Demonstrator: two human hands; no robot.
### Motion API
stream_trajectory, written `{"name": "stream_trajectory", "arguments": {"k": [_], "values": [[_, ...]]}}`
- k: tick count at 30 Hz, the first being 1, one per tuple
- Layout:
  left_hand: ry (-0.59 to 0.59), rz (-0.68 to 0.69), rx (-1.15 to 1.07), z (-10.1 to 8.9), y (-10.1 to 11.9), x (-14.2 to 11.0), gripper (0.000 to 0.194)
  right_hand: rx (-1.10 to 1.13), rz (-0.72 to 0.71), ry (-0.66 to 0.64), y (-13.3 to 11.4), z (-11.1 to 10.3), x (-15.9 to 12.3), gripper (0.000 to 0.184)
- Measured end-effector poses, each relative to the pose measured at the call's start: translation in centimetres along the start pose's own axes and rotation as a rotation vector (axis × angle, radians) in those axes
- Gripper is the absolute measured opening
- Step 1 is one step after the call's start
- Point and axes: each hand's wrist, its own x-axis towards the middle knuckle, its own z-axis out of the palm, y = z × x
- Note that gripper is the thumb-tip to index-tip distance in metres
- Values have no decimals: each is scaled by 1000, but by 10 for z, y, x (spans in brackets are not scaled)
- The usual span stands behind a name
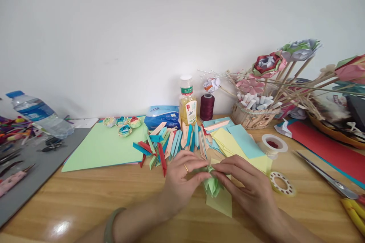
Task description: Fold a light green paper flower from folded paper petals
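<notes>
A bundle of folded light green paper (213, 186) is pinched between both of my hands, its pointed leaves fanning downward. My left hand (185, 171), with a ring on one finger, grips the bundle's upper end from the left, thumb and forefinger together. From the right, my right hand (245, 182) pinches the same end; my fingertips hide part of it. Under the bundle lies a pale yellow-green paper sheet (222, 205). Just beyond my hands, several folded paper strips (171, 142) in blue, red, peach and green lie in a row.
Yellow sheets (228, 142), a blue sheet (246, 140), a white spool (274, 145) and a tape roll (281, 183) lie right of centre. Scissors (327, 176) lie far right. Behind stand a bottle (188, 102), maroon thread (207, 107) and a flower basket (253, 117). Small paper flowers (124, 130) rest left.
</notes>
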Motion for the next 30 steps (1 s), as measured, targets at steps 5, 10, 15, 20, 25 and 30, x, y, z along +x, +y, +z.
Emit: {"name": "stream_trajectory", "arguments": {"k": [5, 10, 15, 20, 25, 30], "values": [[-3, -39, -17, 0, 0, -2, 20, -56, -26, 11, 1, 1, -6, 15], [-15, 18, -77, -2, -2, 0, 22, -74, -61, -18, 3, 0, -9, 14], [-52, -13, -53, -4, -1, 1, 15, -55, -108, -80, 1, -1, -3, 14], [-94, -13, -56, -4, 1, 0, 9, 131, -55, -230, 1, -3, 3, 17], [-79, -1, -32, -2, 1, 1, 11, 199, -24, -326, 2, -5, 3, 18], [-51, 50, 6, -2, 3, 2, 9, 168, -80, -309, 0, -5, 5, 18]]}}
